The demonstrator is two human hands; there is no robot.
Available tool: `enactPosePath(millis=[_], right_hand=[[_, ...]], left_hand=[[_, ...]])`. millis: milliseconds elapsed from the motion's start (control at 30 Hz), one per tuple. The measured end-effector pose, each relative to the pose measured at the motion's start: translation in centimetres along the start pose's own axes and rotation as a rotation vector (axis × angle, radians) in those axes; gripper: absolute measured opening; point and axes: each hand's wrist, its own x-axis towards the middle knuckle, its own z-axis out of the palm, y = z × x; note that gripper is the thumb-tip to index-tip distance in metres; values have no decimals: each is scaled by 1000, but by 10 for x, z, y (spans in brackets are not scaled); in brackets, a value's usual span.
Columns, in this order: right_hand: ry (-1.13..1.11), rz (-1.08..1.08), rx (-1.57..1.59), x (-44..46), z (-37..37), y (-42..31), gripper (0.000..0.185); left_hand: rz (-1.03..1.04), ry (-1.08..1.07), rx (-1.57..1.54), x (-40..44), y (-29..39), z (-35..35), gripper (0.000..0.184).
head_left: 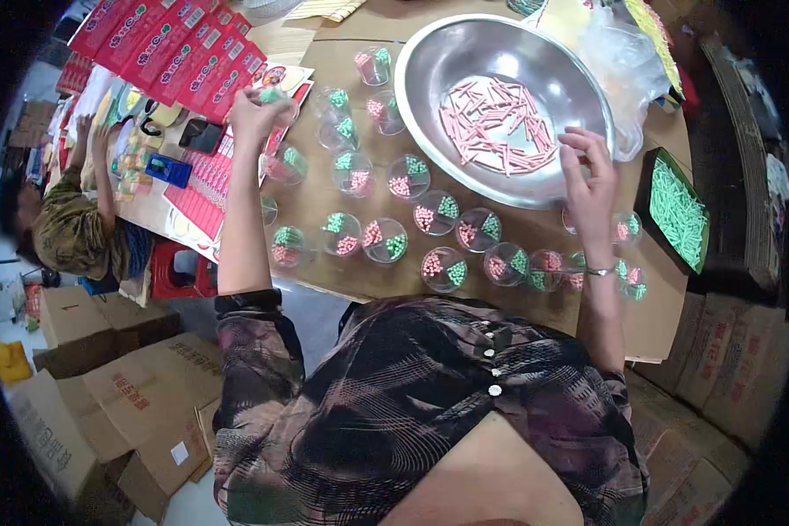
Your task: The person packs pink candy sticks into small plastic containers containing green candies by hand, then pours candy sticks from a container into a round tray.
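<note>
At the table's left side my left hand (259,116) is closed, fingers and thumb round what looks like a clear plastic cup with green sticks (272,95) in it; the hand partly hides it. My right hand (591,168) hangs over the right rim of a large steel basin (421,131), fingers bent and somewhat apart, with nothing visible in them. Pink sticks (500,123) lie loose at the basin's bottom. Several clear cups (409,178), each with pink and green sticks, stand on the cardboard-covered table below and left of the basin.
A dark tray of green sticks (678,210) is at the right edge. Red printed packaging sheets (171,53) lie at upper left. A co-worker (79,219) sits at the left, beside a red stool (180,272). Cardboard boxes (140,386) fill the floor at lower left. Clear plastic bags (622,70) lie behind the basin.
</note>
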Motion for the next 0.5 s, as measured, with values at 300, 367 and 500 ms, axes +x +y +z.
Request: enactPosePath(millis=[300, 367, 500], right_hand=[[-136, 145, -137, -3, -18, 23, 17], [-222, 209, -221, 14, -14, 36, 19], [-466, 265, -404, 63, 2, 71, 23]], left_hand=[[459, -144, 455, -26, 89, 37, 59], [743, -453, 210, -51, 140, 71, 53], [686, -1073, 504, -54, 201, 137, 52]])
